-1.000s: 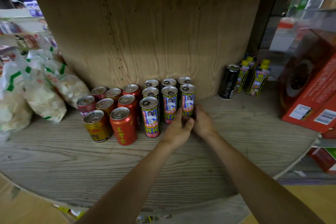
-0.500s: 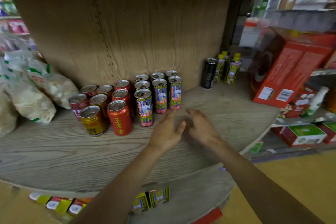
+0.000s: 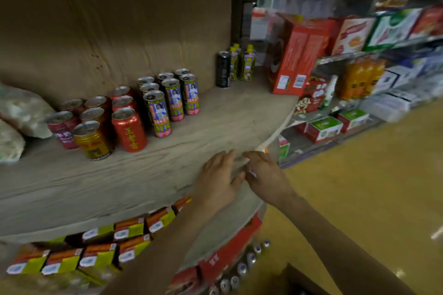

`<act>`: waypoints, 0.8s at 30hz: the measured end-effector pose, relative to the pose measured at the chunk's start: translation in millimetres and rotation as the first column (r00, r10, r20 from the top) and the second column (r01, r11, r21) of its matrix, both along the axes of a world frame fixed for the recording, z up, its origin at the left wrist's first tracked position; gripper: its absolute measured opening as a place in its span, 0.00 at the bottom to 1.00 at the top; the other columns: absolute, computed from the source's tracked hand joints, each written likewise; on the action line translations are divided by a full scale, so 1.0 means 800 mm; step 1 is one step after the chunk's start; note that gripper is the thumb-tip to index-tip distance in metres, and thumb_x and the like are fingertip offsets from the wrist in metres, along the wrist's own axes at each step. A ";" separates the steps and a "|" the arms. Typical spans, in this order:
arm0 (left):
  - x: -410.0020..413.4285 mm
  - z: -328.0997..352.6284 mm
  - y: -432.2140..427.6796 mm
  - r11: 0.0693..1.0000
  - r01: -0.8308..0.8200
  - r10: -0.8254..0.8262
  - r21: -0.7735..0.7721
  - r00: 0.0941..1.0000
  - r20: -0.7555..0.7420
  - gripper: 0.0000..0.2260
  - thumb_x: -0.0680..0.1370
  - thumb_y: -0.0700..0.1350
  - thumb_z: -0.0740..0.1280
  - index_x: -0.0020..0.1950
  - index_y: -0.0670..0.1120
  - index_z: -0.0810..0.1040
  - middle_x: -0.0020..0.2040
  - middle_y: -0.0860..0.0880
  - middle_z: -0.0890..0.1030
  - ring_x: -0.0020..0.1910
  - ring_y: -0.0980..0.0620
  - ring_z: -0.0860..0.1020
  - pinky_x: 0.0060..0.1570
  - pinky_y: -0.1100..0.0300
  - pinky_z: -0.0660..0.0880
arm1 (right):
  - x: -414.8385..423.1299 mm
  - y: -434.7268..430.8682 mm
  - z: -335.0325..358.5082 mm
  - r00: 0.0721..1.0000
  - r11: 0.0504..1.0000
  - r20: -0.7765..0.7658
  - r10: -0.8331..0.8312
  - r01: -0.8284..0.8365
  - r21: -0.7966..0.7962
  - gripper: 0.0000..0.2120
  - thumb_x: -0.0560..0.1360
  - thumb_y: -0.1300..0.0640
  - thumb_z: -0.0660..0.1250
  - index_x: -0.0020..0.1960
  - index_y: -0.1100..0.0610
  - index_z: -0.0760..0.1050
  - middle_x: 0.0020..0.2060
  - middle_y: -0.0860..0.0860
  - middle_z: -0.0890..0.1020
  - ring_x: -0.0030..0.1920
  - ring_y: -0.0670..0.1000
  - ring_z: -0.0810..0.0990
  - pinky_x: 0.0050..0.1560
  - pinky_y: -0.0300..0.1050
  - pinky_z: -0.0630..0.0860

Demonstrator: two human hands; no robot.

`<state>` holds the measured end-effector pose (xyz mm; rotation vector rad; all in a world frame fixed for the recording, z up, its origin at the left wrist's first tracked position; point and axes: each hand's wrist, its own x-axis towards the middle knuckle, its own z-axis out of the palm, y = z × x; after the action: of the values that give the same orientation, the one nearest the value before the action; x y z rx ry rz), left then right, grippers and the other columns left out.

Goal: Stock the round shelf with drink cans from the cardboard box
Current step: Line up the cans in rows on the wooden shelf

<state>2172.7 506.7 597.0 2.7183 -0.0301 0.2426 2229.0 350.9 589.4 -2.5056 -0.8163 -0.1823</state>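
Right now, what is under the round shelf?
Under the round shelf, a lower tier holds rows of yellow-and-red cartons, a red case and a line of can tops. Anything farther in is covered by the shelf and the left arm.

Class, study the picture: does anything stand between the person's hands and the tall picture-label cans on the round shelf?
Nothing visible does. The left hand and right hand are empty near the edge of the round shelf; only bare wood separates them from the tall cans.
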 end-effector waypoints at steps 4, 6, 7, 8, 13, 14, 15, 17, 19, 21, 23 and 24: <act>-0.033 -0.013 -0.040 0.994 0.106 -0.107 0.015 0.994 0.037 0.36 0.75 0.63 0.50 0.78 0.45 0.66 0.75 0.43 0.71 0.73 0.42 0.69 0.71 0.48 0.66 | -0.048 -0.053 -0.035 0.991 0.992 -0.046 -0.123 0.121 -0.039 0.25 0.77 0.55 0.70 0.72 0.60 0.70 0.67 0.58 0.76 0.66 0.63 0.73 0.64 0.54 0.71; -0.051 -0.030 -0.059 0.986 0.165 -0.165 -0.002 0.986 0.024 0.32 0.77 0.59 0.54 0.76 0.42 0.69 0.73 0.41 0.73 0.72 0.41 0.71 0.69 0.47 0.68 | -0.073 -0.078 -0.051 0.978 0.982 -0.108 -0.181 0.173 -0.079 0.27 0.80 0.52 0.66 0.76 0.58 0.65 0.71 0.56 0.72 0.70 0.60 0.68 0.67 0.53 0.69; -0.057 -0.044 -0.067 0.981 0.193 -0.193 -0.012 0.981 0.021 0.30 0.78 0.58 0.55 0.74 0.41 0.71 0.71 0.40 0.75 0.70 0.39 0.74 0.66 0.44 0.71 | -0.084 -0.089 -0.060 0.966 0.975 -0.152 -0.208 0.192 -0.114 0.27 0.81 0.51 0.65 0.77 0.57 0.63 0.72 0.55 0.70 0.71 0.59 0.67 0.69 0.52 0.67; -0.061 -0.059 -0.074 0.977 0.214 -0.214 -0.021 0.977 0.008 0.30 0.78 0.57 0.55 0.73 0.41 0.73 0.69 0.39 0.77 0.68 0.38 0.75 0.64 0.42 0.73 | -0.095 -0.100 -0.069 0.954 0.968 -0.186 -0.233 0.209 -0.141 0.28 0.82 0.51 0.64 0.78 0.57 0.62 0.73 0.55 0.70 0.72 0.59 0.66 0.70 0.52 0.66; -0.080 -0.124 -0.112 0.958 0.284 -0.275 0.035 0.947 -0.165 0.28 0.81 0.58 0.59 0.77 0.46 0.67 0.76 0.44 0.69 0.76 0.42 0.66 0.71 0.44 0.65 | -0.140 -0.153 -0.117 0.881 0.934 -0.316 -0.351 0.306 -0.184 0.28 0.81 0.52 0.65 0.78 0.55 0.61 0.74 0.53 0.68 0.73 0.57 0.65 0.69 0.53 0.69; -0.083 -0.138 -0.119 0.954 0.298 -0.288 0.027 0.941 -0.177 0.27 0.80 0.57 0.60 0.77 0.46 0.68 0.75 0.44 0.70 0.75 0.42 0.67 0.70 0.44 0.67 | -0.148 -0.163 -0.126 0.867 0.928 -0.337 -0.367 0.315 -0.200 0.28 0.81 0.52 0.65 0.79 0.55 0.61 0.75 0.53 0.67 0.73 0.57 0.64 0.69 0.53 0.69; -0.086 -0.152 -0.125 0.950 0.311 -0.303 0.012 0.933 -0.193 0.27 0.79 0.56 0.60 0.75 0.45 0.69 0.73 0.43 0.72 0.73 0.42 0.69 0.69 0.44 0.69 | -0.156 -0.174 -0.136 0.854 0.921 -0.352 -0.383 0.326 -0.211 0.28 0.81 0.53 0.64 0.79 0.55 0.61 0.75 0.53 0.67 0.73 0.57 0.64 0.70 0.53 0.69; -0.090 -0.185 -0.142 0.940 0.342 -0.332 -0.004 0.911 -0.246 0.27 0.78 0.58 0.57 0.73 0.45 0.72 0.70 0.43 0.75 0.69 0.41 0.72 0.65 0.44 0.72 | -0.173 -0.197 -0.160 0.828 0.908 -0.377 -0.414 0.349 -0.231 0.28 0.80 0.55 0.65 0.78 0.55 0.62 0.75 0.54 0.68 0.73 0.59 0.65 0.70 0.55 0.69; -0.097 -0.216 -0.159 0.933 0.358 -0.350 -0.025 0.891 -0.289 0.28 0.79 0.60 0.53 0.72 0.45 0.72 0.69 0.44 0.75 0.68 0.41 0.73 0.65 0.45 0.72 | -0.189 -0.220 -0.185 0.800 0.899 -0.411 -0.436 0.364 -0.244 0.28 0.79 0.56 0.66 0.77 0.55 0.64 0.73 0.55 0.70 0.71 0.60 0.68 0.69 0.55 0.69; -0.108 -0.238 -0.180 0.931 0.364 -0.357 -0.038 0.878 -0.318 0.32 0.79 0.61 0.51 0.76 0.45 0.69 0.74 0.43 0.71 0.73 0.40 0.69 0.68 0.44 0.69 | -0.202 -0.241 -0.211 0.773 0.893 -0.447 -0.450 0.373 -0.253 0.26 0.78 0.55 0.67 0.75 0.54 0.67 0.72 0.54 0.72 0.69 0.60 0.70 0.68 0.53 0.70; -0.120 -0.257 -0.200 0.932 0.360 -0.345 -0.035 0.855 -0.388 0.31 0.79 0.61 0.53 0.79 0.46 0.64 0.78 0.44 0.65 0.77 0.41 0.63 0.73 0.45 0.64 | -0.214 -0.260 -0.238 0.737 0.884 -0.489 -0.468 0.386 -0.265 0.28 0.78 0.55 0.68 0.76 0.54 0.66 0.71 0.54 0.72 0.69 0.61 0.70 0.66 0.53 0.70; -0.124 -0.269 -0.210 0.934 0.356 -0.338 -0.034 0.848 -0.407 0.31 0.80 0.59 0.55 0.80 0.46 0.63 0.79 0.44 0.64 0.78 0.41 0.61 0.75 0.45 0.62 | -0.218 -0.270 -0.255 0.723 0.883 -0.506 -0.470 0.383 -0.272 0.28 0.78 0.55 0.68 0.76 0.56 0.66 0.70 0.55 0.73 0.68 0.61 0.71 0.65 0.53 0.71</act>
<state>2073.3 338.7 381.8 2.6854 -0.4091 -0.4381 2055.0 134.8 385.5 -2.6305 0.0055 0.4712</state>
